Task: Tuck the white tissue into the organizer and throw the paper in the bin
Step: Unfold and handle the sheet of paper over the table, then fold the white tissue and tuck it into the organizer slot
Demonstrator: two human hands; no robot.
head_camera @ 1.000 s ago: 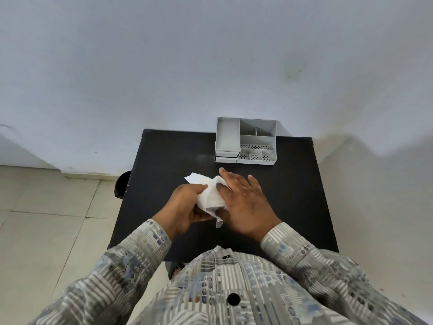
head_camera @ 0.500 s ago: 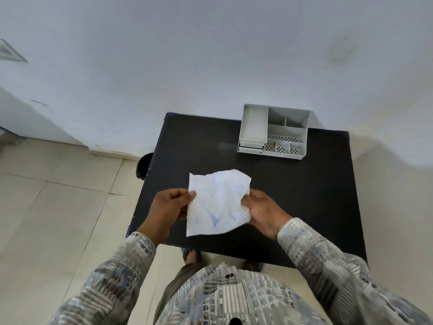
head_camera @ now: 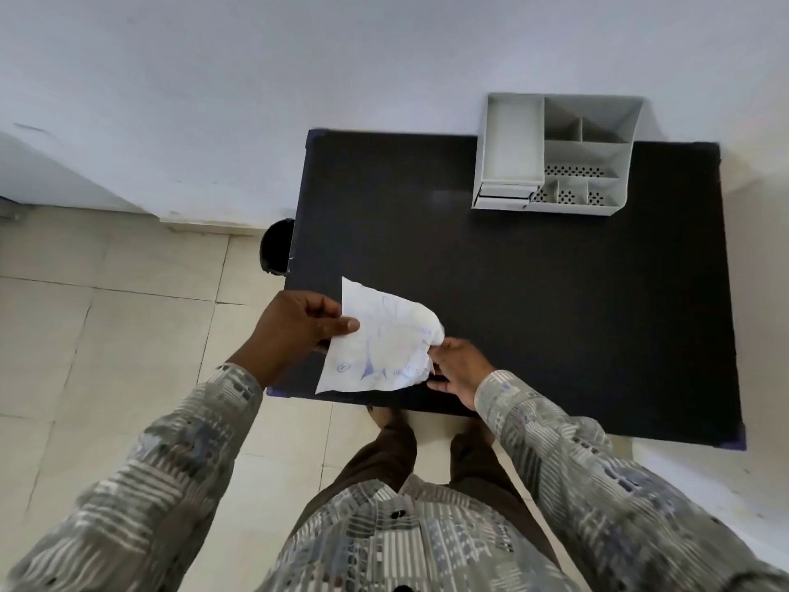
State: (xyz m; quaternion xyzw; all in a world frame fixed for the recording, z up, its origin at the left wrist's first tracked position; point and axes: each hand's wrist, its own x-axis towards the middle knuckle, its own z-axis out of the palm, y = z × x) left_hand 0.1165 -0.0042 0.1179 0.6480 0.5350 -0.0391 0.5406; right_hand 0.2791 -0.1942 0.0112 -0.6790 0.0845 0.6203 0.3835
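Head view: I look down on a black counter [head_camera: 533,292] set against a white wall.
Organizer: grey organizer [head_camera: 555,155] stands at the far edge of the counter; I see nothing in any of its compartments or in its long left tray.
Paper: crumpled white paper [head_camera: 380,343] with blue marks, held above the near left corner of the counter.
Left hand: my left hand [head_camera: 299,331] pinches the paper's left edge, thumb on top.
Right hand: my right hand [head_camera: 457,369] grips the paper's right edge with closed fingertips.
Bin: dark bin [head_camera: 277,245] on the floor, just beside the counter's left edge; contents not discernible.
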